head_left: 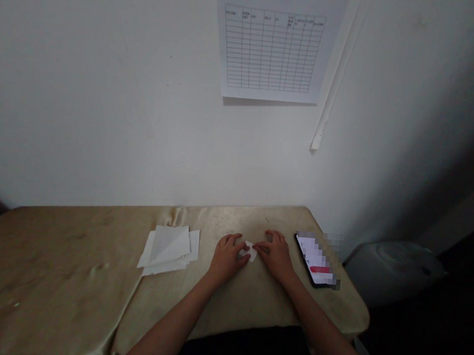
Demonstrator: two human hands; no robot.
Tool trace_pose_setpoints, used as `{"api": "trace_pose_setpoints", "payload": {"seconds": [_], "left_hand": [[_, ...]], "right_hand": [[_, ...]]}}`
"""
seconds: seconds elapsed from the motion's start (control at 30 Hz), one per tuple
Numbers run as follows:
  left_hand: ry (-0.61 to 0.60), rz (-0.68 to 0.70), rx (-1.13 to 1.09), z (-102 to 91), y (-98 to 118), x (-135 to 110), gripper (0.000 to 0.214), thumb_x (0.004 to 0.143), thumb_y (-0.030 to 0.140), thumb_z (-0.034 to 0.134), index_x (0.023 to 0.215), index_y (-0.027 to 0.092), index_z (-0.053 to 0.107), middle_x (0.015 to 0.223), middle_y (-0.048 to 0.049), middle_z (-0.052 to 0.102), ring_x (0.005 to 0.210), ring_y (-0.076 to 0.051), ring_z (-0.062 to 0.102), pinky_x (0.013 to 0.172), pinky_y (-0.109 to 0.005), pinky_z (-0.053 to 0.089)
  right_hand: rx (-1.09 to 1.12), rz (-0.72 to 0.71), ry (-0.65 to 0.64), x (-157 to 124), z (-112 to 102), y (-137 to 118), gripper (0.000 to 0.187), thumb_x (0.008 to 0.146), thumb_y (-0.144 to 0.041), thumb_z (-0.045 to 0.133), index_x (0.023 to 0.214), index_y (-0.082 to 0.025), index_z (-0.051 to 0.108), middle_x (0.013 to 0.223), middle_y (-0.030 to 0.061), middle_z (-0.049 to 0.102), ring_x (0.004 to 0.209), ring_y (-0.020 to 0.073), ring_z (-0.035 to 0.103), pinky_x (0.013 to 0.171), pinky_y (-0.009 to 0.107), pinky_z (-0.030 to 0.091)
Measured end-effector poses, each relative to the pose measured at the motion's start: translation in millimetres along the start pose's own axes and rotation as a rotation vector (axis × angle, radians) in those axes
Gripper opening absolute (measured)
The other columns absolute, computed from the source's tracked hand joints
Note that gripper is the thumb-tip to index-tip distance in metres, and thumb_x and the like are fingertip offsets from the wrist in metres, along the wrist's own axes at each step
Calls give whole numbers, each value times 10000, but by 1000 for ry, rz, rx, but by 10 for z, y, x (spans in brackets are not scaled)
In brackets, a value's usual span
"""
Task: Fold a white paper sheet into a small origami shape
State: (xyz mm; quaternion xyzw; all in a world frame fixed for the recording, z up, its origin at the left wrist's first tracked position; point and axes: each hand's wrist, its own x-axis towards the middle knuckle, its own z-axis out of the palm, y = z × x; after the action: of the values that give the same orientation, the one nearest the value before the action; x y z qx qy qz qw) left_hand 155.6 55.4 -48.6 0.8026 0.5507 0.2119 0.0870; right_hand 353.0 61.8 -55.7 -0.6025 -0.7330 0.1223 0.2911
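Observation:
A small folded piece of white paper (251, 251) lies on the cloth-covered table between my hands. My left hand (228, 258) is at its left side, with the thumb and forefinger curled onto the edge. From the right, my right hand (276, 254) pinches the paper's upper right corner between thumb and forefinger, its other fingers bent above the cloth. The fingers cover part of the paper, so its exact folds cannot be made out. To the left of my left hand rests a loose stack of white paper sheets (169, 247), spread unevenly.
A phone (315, 258) with a lit, partly blurred screen lies to the right. The table (66, 262) wears a shiny tan cloth and meets a white wall. A printed table sheet (273, 54) hangs there beside a white strip (335, 81). A pale container (391, 272) stands beyond the right edge.

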Motion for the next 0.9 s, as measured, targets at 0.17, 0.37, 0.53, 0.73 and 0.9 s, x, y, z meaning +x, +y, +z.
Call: {"api": "trace_pose_setpoints", "payload": {"seconds": [0.17, 0.37, 0.53, 0.73, 0.9], "left_hand": [[-6, -5, -12, -23, 15, 1, 251, 837, 317, 717, 1084, 277, 733, 1414, -66, 560, 1306, -310, 465, 1129, -510, 354], [-17, -11, -18, -48, 35, 3, 245, 837, 311, 715, 1078, 270, 738, 1417, -70, 561, 1307, -314, 467, 1134, -511, 349], [-40, 2, -15, -31, 17, -12, 294, 833, 357, 724, 1123, 312, 728, 1454, -43, 539, 1345, -326, 429, 1141, -539, 325], [-48, 10, 3, -20, 1, -8, 311, 839, 400, 718, 1141, 327, 725, 1465, -27, 534, 1348, -335, 419, 1138, -534, 325], [-43, 11, 4, -10, -4, -6, 315, 841, 393, 717, 1148, 323, 720, 1465, -31, 534, 1351, -329, 418, 1144, -529, 317]], "right_hand": [[-15, 35, 10, 36, 35, -14, 163, 919, -376, 651, 1006, -370, 789, 1403, 72, 517, 1351, 321, 392, 1104, 508, 354], [86, 37, 53, 50, 43, 51, 157, 875, -330, 687, 995, -348, 787, 1393, 51, 529, 1324, 297, 428, 1094, 490, 358], [122, 57, 71, 50, 37, 78, 113, 840, -294, 703, 923, -300, 780, 1356, 52, 544, 1297, 284, 450, 1090, 471, 363], [40, 38, 5, 28, 31, 13, 108, 860, -323, 702, 945, -308, 768, 1424, 50, 481, 1335, 291, 413, 1091, 487, 329], [17, 25, -17, 25, 16, -12, 100, 850, -307, 714, 934, -323, 765, 1436, 42, 481, 1354, 287, 395, 1094, 496, 305]]}}
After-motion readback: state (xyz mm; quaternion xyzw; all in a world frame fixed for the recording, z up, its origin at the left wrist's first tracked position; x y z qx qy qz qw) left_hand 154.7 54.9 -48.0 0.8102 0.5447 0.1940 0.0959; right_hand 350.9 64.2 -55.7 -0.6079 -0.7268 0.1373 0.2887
